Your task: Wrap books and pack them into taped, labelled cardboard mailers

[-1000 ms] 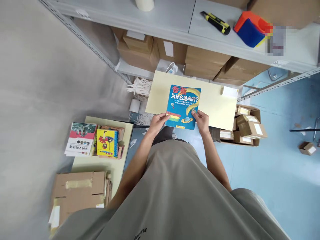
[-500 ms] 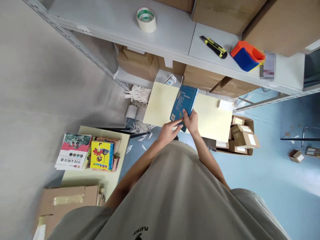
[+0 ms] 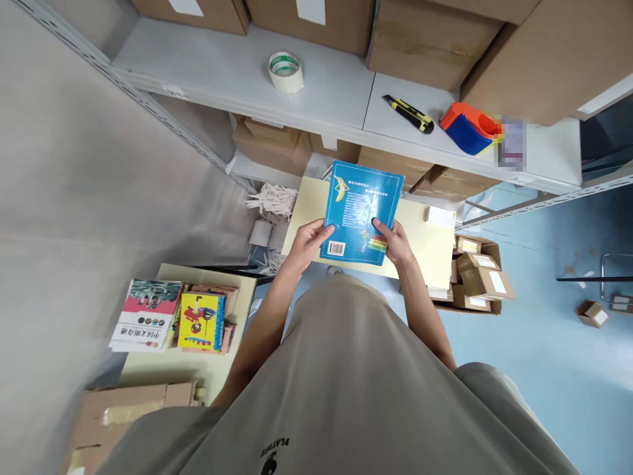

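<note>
A blue book (image 3: 363, 211) with a banana picture and a barcode on its cover is held up over the pale yellow table (image 3: 420, 247). My left hand (image 3: 309, 245) grips its left edge, thumb on the cover and fingers behind. On the right edge, my right hand (image 3: 395, 243) clasps the book in the same way, its thumb lying further in on the cover. The cover faces me almost flat, and the fingers behind it are hidden.
A grey shelf ahead carries a tape roll (image 3: 285, 72), a utility knife (image 3: 408, 114) and an orange-and-blue tape dispenser (image 3: 469, 128). Stacked books (image 3: 200, 321) lie on a side table at left. A carton of small boxes (image 3: 482, 274) stands at right on the floor.
The book has turned from a slanted, narrow view to face me broadly. My left hand has moved from its lower edge to its left edge; my right hand has shifted slightly right.
</note>
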Tool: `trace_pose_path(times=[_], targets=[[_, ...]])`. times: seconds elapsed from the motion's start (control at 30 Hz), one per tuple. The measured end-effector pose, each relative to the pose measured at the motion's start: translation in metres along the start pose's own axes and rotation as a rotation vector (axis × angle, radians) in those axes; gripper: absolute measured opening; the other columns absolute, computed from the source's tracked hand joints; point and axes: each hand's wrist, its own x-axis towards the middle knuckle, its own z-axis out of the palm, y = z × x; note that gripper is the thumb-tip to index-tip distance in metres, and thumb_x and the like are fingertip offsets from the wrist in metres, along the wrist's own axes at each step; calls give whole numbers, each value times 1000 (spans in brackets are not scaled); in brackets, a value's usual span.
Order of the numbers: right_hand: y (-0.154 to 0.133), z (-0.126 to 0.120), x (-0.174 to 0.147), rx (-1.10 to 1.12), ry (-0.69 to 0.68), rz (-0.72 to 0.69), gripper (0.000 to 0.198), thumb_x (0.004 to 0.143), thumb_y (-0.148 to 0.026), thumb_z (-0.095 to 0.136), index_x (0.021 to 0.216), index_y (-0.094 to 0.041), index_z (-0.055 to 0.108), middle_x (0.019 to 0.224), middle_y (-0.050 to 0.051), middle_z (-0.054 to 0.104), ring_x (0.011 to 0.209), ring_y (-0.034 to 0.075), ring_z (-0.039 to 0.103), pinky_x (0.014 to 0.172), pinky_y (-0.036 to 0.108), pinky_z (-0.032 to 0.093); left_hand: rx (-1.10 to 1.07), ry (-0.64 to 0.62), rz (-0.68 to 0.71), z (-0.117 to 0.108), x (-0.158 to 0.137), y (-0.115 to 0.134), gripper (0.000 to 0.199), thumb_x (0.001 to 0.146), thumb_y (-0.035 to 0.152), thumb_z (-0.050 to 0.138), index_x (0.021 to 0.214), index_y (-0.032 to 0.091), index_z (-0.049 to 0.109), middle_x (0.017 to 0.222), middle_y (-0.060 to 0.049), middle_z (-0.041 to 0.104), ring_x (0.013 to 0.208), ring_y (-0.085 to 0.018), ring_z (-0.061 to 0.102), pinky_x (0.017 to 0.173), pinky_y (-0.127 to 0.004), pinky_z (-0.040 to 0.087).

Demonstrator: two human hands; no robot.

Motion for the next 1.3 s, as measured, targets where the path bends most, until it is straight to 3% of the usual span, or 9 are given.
trace_pose_path(times=[0.13, 0.3, 0.37, 0.47, 0.57, 0.7, 0.87, 1.17, 1.3], targets=[[9, 3, 18, -88, 59, -100, 86, 75, -93, 92, 125, -24, 80, 132, 15, 88, 124, 39, 85, 108, 54, 73, 69, 58, 97, 5, -1, 8, 74, 86, 86, 92, 116, 19, 89, 108, -9, 88, 104, -30, 81, 94, -37, 65], [8, 31, 20, -236, 179, -230, 122, 71, -105, 85, 158, -21, 68, 174, 26, 66, 155, 45, 69, 123, 59, 65, 365, 182, 228, 21, -5, 10, 66, 106, 78, 72, 122, 17, 89, 103, -7, 88, 92, -25, 80, 86, -32, 62], [7, 48, 10, -234, 53, -215, 114, 75, -104, 85, 152, -21, 72, 166, 25, 72, 146, 43, 76, 117, 56, 68, 546, 203, 261, 31, -9, 5, 54, 112, 64, 67, 131, 19, 90, 107, -9, 90, 94, -27, 83, 89, -33, 63], [7, 62, -8, -293, 2, -226, 82, 87, -96, 83, 123, -22, 81, 121, 14, 88, 114, 34, 84, 103, 48, 71, 727, 127, 284, 42, -16, -7, 42, 112, 49, 67, 139, 25, 89, 130, -12, 91, 112, -32, 87, 100, -39, 65], [6, 51, -16, -283, 107, -240, 70, 90, -94, 81, 97, -24, 79, 91, 6, 84, 88, 27, 79, 88, 42, 70, 646, 9, 304, 33, -16, -18, 51, 109, 58, 74, 147, 27, 86, 155, -14, 83, 136, -35, 82, 116, -43, 64], [-1, 20, -16, -61, 38, -188, 64, 86, -87, 91, 108, -27, 83, 104, 5, 90, 91, 28, 83, 83, 42, 71, 351, 254, 208, 3, -2, -22, 85, 91, 80, 91, 152, 22, 79, 162, -19, 77, 159, -40, 68, 134, -52, 55], [-16, 0, -13, 52, -66, -153, 69, 78, -85, 99, 115, -29, 85, 109, 4, 92, 99, 31, 87, 86, 44, 73, -88, 41, -60, -5, 3, -8, 73, 81, 79, 101, 119, 18, 87, 119, -13, 90, 113, -36, 87, 102, -46, 71], [-23, -5, -8, 34, -69, -204, 68, 83, -83, 98, 119, -27, 85, 109, 7, 92, 102, 34, 89, 88, 48, 76, -89, 82, 7, 9, -7, 17, 64, 71, 72, 109, 91, 20, 77, 85, -3, 82, 84, -23, 82, 75, -30, 63], [-9, -4, 6, -70, 125, -252, 81, 82, -86, 94, 134, -25, 82, 129, 13, 91, 125, 39, 86, 109, 56, 74, -82, 114, 28, 12, -3, 20, 64, 75, 77, 104, 98, 21, 83, 85, -5, 85, 83, -27, 82, 76, -35, 66]])
